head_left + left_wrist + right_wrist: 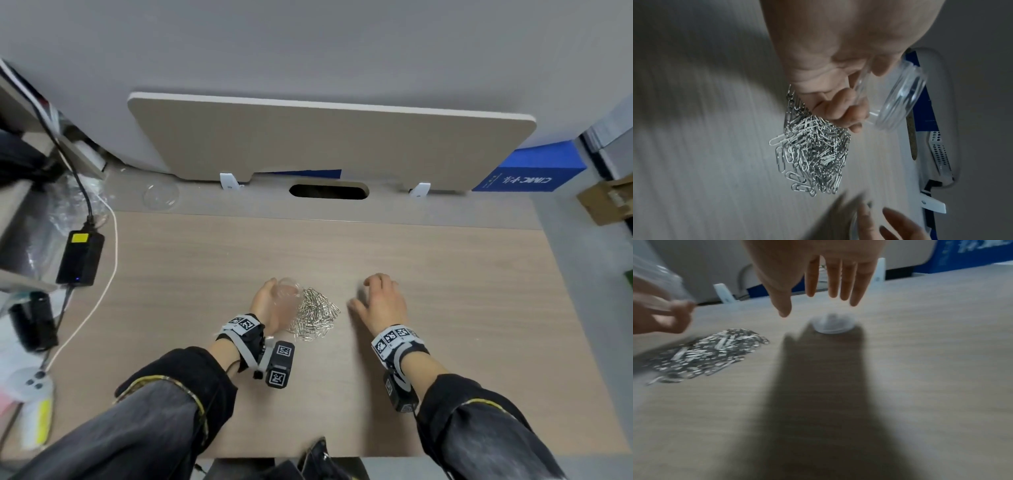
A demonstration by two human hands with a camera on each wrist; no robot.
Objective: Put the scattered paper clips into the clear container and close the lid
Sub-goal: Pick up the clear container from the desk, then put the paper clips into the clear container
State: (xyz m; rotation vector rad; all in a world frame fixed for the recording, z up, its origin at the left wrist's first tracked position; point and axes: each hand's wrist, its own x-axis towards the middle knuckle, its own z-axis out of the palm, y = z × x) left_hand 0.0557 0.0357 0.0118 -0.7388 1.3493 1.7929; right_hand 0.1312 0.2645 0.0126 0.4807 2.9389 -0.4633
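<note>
Left hand (265, 303) curled round the small clear round plastic container (898, 95) — a closed grip on its wall, with the container held tilted just above the table and right at the edge of the heap of silver metal paper clips (314, 313). Probably held that low and close so the clips can be swept or dropped straight in without a long carry. Mouth direction hard to read through the clear plastic; inside looks empty, so no clips loaded yet by this judgement.

Right hand (382, 303) spread flat, fingers (833, 280) straight and pointing down, holding nothing — an open grip, hovering over the light wood-grain table (445, 274) to the right of the heap. Directly beneath the fingertips in the right wrist view, a small round translucent lid (833, 324), lying flat and well apart from the clips. Seemingly parked there to keep it out of the way until closing time, yet within reach of the free hand.

Clips gathered in one dense pile rather than widely strewn, between the two hands, touching none of the right fingers. Likely next call: bring the free hand to the pile to pinch or push clips toward the container, lid last
</note>
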